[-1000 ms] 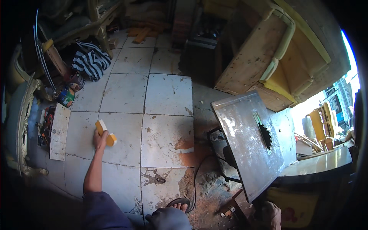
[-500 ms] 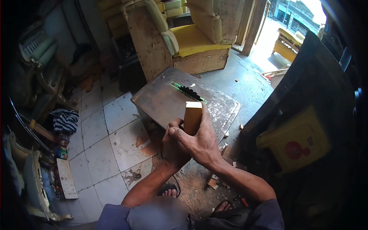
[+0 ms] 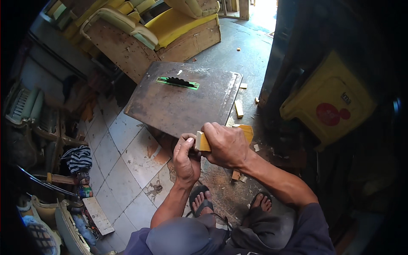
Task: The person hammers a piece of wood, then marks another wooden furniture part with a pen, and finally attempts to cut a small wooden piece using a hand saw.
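Note:
Near the front edge of a worn metal-topped saw table (image 3: 170, 111), my right hand (image 3: 225, 145) is closed over a yellowish wooden block (image 3: 244, 134), held crosswise. My left hand (image 3: 186, 161) is curled at the block's pale left end, thumb up. Its fingertips are partly hidden. A dark toothed blade (image 3: 177, 81) pokes through a green insert in the table top. My sandalled feet (image 3: 199, 199) stand below, among sawdust and wood offcuts (image 3: 239, 108).
Behind the table stands an unfinished wooden armchair (image 3: 185, 29) with yellow cushioning. A yellow plastic item (image 3: 323, 93) leans in shadow at the right. Carved chair frames (image 3: 46, 119), striped cloth (image 3: 78, 159), cans (image 3: 83, 191) and a board (image 3: 97, 214) line the left.
The block came up from the tiled floor in my left hand, was upright in both hands, and now lies crosswise in them. My view has turned toward the saw table.

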A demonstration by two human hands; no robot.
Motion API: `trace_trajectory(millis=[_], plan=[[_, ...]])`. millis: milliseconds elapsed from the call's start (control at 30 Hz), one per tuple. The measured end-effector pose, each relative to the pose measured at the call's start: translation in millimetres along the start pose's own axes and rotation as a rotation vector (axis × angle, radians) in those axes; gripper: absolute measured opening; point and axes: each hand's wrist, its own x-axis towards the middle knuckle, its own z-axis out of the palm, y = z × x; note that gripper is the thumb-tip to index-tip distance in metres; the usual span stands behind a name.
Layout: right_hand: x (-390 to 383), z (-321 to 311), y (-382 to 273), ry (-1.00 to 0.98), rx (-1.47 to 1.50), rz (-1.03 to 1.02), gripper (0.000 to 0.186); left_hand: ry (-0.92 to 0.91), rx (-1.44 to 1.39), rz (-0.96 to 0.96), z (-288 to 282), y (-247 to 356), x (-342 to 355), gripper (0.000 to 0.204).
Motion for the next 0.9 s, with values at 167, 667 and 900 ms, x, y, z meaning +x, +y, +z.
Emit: trace_trajectory(millis=[167, 667, 900], plan=[[-24, 3, 2, -0.097, -0.140, 0.049, 0.019, 0.051, -0.215, -0.101, -2, -19, 16, 0.018], [-64, 8, 24, -0.229, 0.193, 0.468, 0.074, -0.048, 0.023, -0.019, 11, -11, 5, 0.028], [-63, -18, 8, -0.283, 0.192, 0.516, 0.075, -0.271, 0.369, 0.145, 12, -25, -8, 0.038]])
